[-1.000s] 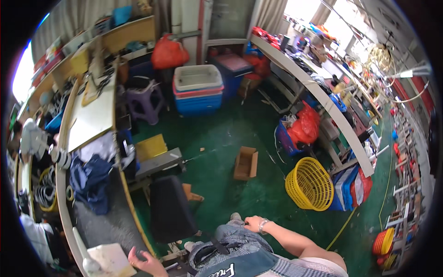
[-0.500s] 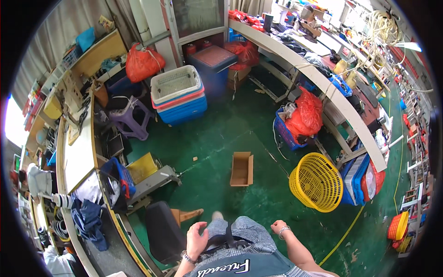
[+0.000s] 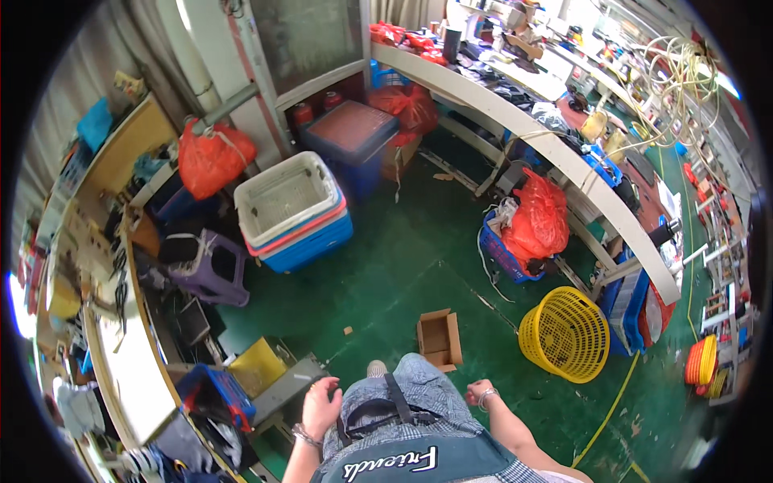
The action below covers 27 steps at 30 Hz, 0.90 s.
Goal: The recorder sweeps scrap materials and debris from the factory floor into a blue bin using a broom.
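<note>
Both hands hang empty at the person's sides: left hand point(image 3: 320, 406) loosely spread, right hand point(image 3: 478, 394) curled in a loose fist, grip on nothing. Just ahead on the green floor point(image 3: 403, 266), slightly nearer the right hand, lies the open cardboard box point(image 3: 439, 339), long axis pointing away; further right stands the yellow basket point(image 3: 564, 333).

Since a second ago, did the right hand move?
Yes. The right hand swung off the lap out to the person's right side, toward the yellow basket.

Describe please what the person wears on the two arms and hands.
Both forearms are bare, with no sleeves and no gloves. The left hand has a dark beaded bracelet at the wrist. The right hand has a thin pale bracelet at the wrist.
</note>
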Available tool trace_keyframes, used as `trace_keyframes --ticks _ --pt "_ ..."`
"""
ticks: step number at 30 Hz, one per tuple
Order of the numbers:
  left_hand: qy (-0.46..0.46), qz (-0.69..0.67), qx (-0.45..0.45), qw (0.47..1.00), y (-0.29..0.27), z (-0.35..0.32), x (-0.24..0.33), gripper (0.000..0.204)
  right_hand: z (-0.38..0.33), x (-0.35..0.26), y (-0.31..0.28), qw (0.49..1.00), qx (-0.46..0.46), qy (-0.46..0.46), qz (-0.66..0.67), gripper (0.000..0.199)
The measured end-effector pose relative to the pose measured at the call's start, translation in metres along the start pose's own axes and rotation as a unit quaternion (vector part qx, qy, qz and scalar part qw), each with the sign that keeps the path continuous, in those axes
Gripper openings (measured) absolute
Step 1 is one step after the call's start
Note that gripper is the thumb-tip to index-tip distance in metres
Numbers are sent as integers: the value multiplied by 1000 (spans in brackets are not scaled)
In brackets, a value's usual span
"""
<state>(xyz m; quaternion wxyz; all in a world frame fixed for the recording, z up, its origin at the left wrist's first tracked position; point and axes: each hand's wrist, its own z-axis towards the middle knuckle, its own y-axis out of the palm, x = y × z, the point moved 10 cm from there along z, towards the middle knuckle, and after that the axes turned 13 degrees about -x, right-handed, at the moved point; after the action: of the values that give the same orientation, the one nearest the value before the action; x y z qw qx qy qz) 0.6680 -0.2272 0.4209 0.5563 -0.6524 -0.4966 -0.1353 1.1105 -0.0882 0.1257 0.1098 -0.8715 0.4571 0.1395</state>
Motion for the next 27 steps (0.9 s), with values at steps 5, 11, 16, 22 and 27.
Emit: trace_keyframes --ticks 5,11,16,22,27 --pt "9 269 -146 952 -62 127 10 38 -6 -74 9 994 42 18 99 19" --pt "62 200 -171 963 -64 264 55 38 42 -81 2 984 69 163 24 14" --pt "6 169 -311 935 -17 367 47 41 194 -140 -43 988 73 134 -23 14" --pt "60 177 -275 943 -61 520 98 43 210 -544 -30 991 66 -76 -88 18" --pt "-12 9 -210 978 -94 667 100 49 241 -767 -30 982 65 -163 -65 17"
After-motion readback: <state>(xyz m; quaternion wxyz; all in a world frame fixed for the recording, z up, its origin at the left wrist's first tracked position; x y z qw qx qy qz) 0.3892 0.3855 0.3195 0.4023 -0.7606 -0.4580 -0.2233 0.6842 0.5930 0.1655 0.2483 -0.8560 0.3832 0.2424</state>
